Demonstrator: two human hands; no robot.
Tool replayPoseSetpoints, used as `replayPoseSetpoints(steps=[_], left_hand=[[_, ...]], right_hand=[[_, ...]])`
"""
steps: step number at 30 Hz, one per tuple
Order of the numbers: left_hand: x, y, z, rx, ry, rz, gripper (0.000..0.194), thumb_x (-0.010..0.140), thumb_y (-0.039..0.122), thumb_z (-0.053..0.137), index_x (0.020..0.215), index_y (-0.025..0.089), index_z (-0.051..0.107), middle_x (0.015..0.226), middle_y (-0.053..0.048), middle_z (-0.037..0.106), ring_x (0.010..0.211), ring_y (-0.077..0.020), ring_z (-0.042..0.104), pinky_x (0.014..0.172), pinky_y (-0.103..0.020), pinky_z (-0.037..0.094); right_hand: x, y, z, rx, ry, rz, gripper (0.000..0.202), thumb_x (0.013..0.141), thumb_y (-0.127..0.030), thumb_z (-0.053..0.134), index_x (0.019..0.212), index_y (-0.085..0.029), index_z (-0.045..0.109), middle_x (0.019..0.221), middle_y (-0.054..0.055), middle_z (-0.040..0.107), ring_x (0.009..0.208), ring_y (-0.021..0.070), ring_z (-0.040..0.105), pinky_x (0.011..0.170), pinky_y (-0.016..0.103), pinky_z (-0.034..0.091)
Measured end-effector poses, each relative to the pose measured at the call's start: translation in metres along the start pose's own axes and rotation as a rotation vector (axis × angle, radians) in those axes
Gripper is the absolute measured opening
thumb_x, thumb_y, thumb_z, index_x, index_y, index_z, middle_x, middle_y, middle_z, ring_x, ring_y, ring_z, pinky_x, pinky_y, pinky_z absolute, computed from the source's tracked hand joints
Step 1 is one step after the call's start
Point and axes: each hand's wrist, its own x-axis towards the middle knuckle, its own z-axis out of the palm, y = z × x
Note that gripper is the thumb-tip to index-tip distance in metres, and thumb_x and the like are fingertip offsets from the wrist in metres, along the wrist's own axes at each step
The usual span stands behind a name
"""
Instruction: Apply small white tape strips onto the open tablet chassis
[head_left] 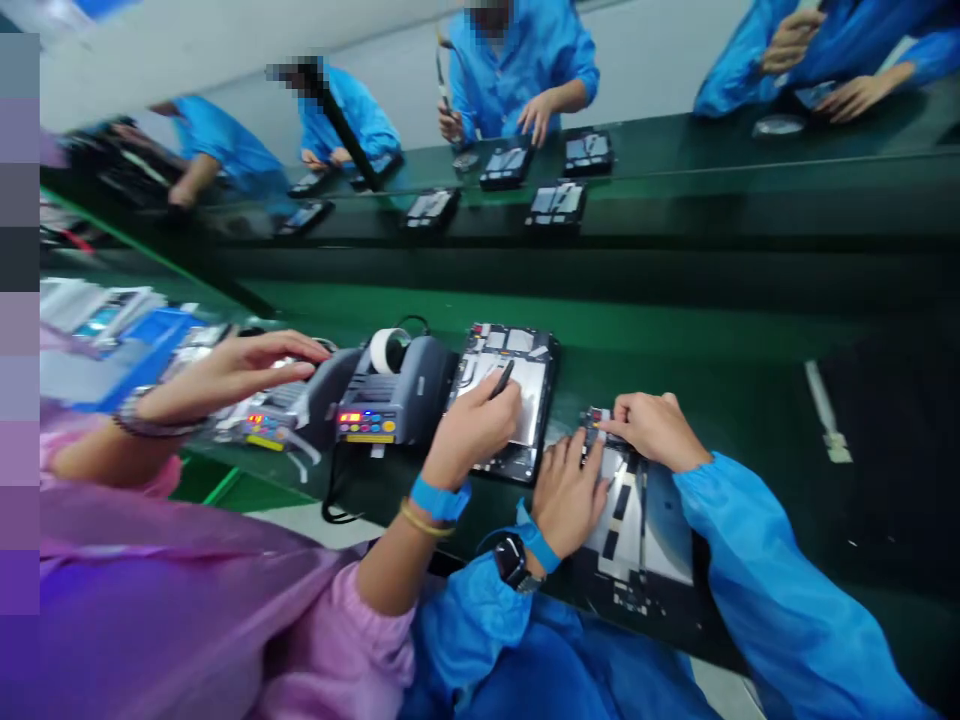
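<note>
An opened tablet-like device [626,515] lies in front of me, with silver panels, dark strips and small circuit parts exposed. My left hand [570,490], a dark watch and blue band at its wrist, rests on its upper left with fingers stretched out. At the top edge my right hand [656,430] has thumb and finger pinched close to a small circuit part [598,418]. What sits in that pinch is too small to make out. Left of my hands lies a second opened device [536,400].
A co-worker in pink on my left holds a dark pen-like tool [502,380] over the second device. Two tape dispensers [409,400] [274,410] stand beyond it. A pale strip [825,410] lies at right. Across the bench, people in blue sit near several more devices [556,205].
</note>
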Motion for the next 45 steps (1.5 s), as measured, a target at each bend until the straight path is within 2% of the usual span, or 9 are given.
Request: replayPoseSetpoints(steps=[4, 9, 12, 15, 21, 28, 38, 41, 45], left_hand=[[-0.01, 0.001, -0.011, -0.002, -0.049, 0.023, 0.059, 0.104, 0.038, 0.056, 0.158, 0.018, 0.045, 0.157, -0.008, 0.053, 0.135, -0.0263, 0.059, 0.113, -0.038, 0.057], [-0.066, -0.006, -0.018, -0.276, -0.007, 0.015, 0.069, 0.104, 0.029, 0.056, 0.167, 0.02, 0.029, 0.165, -0.007, 0.044, 0.152, -0.0249, 0.046, 0.122, -0.04, 0.052], [-0.104, -0.014, -0.009, -0.394, 0.034, -0.014, 0.071, 0.102, 0.028, 0.057, 0.166, 0.017, 0.029, 0.163, -0.013, 0.046, 0.151, -0.0312, 0.046, 0.119, -0.05, 0.053], [-0.123, -0.019, 0.004, -0.44, 0.101, -0.006, 0.065, 0.102, 0.025, 0.055, 0.162, 0.014, 0.033, 0.159, -0.016, 0.05, 0.15, -0.0311, 0.047, 0.119, -0.053, 0.051], [-0.115, -0.013, 0.011, -0.423, 0.189, -0.002, 0.059, 0.102, 0.029, 0.055, 0.156, 0.012, 0.04, 0.149, -0.018, 0.06, 0.145, -0.0282, 0.054, 0.12, -0.053, 0.049], [-0.116, -0.01, 0.014, -0.452, 0.229, -0.06, 0.055, 0.099, 0.027, 0.057, 0.152, 0.018, 0.045, 0.145, -0.015, 0.064, 0.137, -0.0299, 0.061, 0.113, -0.053, 0.057], [-0.119, -0.004, 0.015, -0.559, 0.151, -0.119, 0.063, 0.099, 0.033, 0.06, 0.158, 0.029, 0.04, 0.153, -0.004, 0.059, 0.144, -0.0287, 0.055, 0.121, -0.057, 0.051], [-0.12, -0.004, 0.011, -0.601, 0.108, -0.124, 0.067, 0.1, 0.042, 0.059, 0.161, 0.032, 0.034, 0.154, -0.001, 0.058, 0.149, -0.027, 0.05, 0.127, -0.055, 0.044], [-0.123, -0.009, 0.01, -0.627, 0.077, -0.063, 0.079, 0.097, 0.051, 0.064, 0.165, 0.026, 0.029, 0.155, -0.003, 0.057, 0.151, -0.0282, 0.047, 0.131, -0.055, 0.036]], right_hand=[[-0.012, 0.019, 0.003, 0.108, 0.117, 0.004, 0.042, 0.096, -0.053, 0.061, 0.067, -0.022, 0.057, 0.063, 0.003, 0.063, 0.066, 0.0218, 0.059, 0.08, 0.038, 0.033], [-0.041, 0.05, 0.006, 0.341, 0.318, 0.019, 0.05, 0.093, -0.07, 0.049, 0.079, -0.025, 0.066, 0.072, 0.007, 0.065, 0.07, 0.0247, 0.059, 0.07, 0.038, 0.042], [-0.048, 0.045, 0.003, 0.397, 0.292, -0.086, 0.044, 0.095, -0.063, 0.053, 0.097, -0.024, 0.073, 0.083, 0.006, 0.068, 0.076, 0.0237, 0.062, 0.071, 0.036, 0.046], [-0.038, 0.021, -0.004, 0.351, 0.265, -0.269, 0.039, 0.101, -0.054, 0.052, 0.115, -0.025, 0.074, 0.089, 0.005, 0.068, 0.085, 0.0231, 0.063, 0.079, 0.036, 0.048], [0.015, -0.042, -0.019, 0.032, 0.239, -0.517, 0.045, 0.109, -0.032, 0.042, 0.146, -0.018, 0.062, 0.095, 0.009, 0.068, 0.094, 0.0257, 0.059, 0.085, 0.038, 0.045], [0.052, -0.071, -0.023, -0.342, 0.301, -0.57, 0.04, 0.108, -0.022, 0.043, 0.133, -0.016, 0.072, 0.093, 0.013, 0.065, 0.092, 0.0277, 0.053, 0.079, 0.039, 0.034], [0.043, -0.055, -0.013, -0.228, 0.445, -0.662, 0.041, 0.107, -0.03, 0.041, 0.129, -0.015, 0.072, 0.089, 0.01, 0.065, 0.089, 0.0275, 0.054, 0.08, 0.039, 0.038], [0.03, -0.031, -0.013, -0.147, 0.491, -0.609, 0.046, 0.109, -0.039, 0.038, 0.132, -0.014, 0.068, 0.094, 0.011, 0.068, 0.092, 0.0282, 0.058, 0.084, 0.041, 0.044], [-0.012, 0.02, -0.01, -0.112, 0.59, -0.352, 0.047, 0.107, -0.053, 0.041, 0.131, -0.022, 0.065, 0.104, 0.012, 0.072, 0.096, 0.0314, 0.064, 0.076, 0.043, 0.048]])
